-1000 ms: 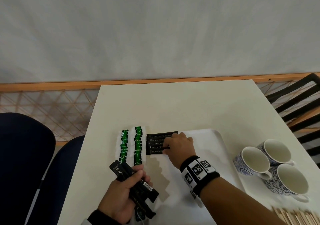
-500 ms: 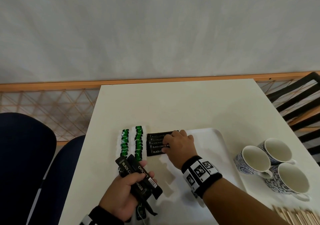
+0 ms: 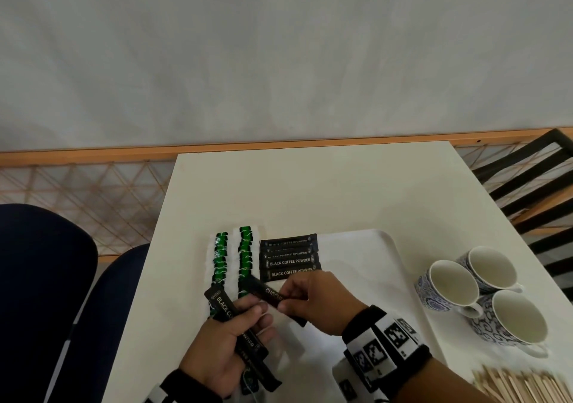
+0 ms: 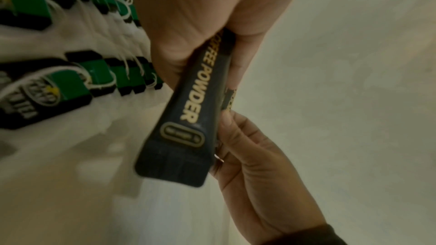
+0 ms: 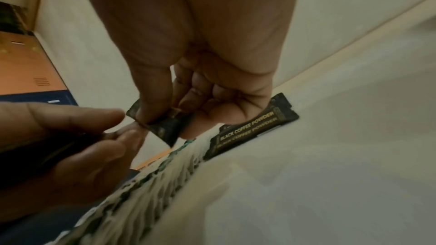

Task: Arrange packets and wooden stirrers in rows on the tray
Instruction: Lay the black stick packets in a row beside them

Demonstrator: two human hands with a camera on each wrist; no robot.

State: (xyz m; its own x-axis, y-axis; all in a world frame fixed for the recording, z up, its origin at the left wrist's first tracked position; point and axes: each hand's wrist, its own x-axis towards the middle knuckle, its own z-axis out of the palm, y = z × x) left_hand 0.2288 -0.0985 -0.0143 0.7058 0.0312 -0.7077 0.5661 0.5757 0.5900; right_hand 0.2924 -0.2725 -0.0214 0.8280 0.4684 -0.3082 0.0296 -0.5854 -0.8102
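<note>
A white tray point(image 3: 366, 247) lies on the table. It carries two rows of green-and-white packets point(image 3: 246, 257) and a row of black coffee packets point(image 3: 290, 258). My left hand point(image 3: 223, 347) grips a bunch of black packets point(image 3: 242, 337) over the tray's near left part; one reads COFFEE POWDER point(image 4: 188, 118). My right hand point(image 3: 316, 300) pinches a single black packet point(image 3: 273, 295) just beside the left hand's bunch, its end seen in the right wrist view point(image 5: 165, 129). Wooden stirrers point(image 3: 527, 387) lie at the bottom right.
Three blue-patterned cups point(image 3: 483, 297) stand close together right of the tray. The cream table point(image 3: 310, 191) reaches to a wooden rail at the wall. Dark blue chairs point(image 3: 40, 278) stand on the left, a black slatted chair point(image 3: 542, 185) on the right.
My right hand left the black packet row on the tray and came back to the left hand, where it now pinches one packet. The left hand rose slightly toward the tray.
</note>
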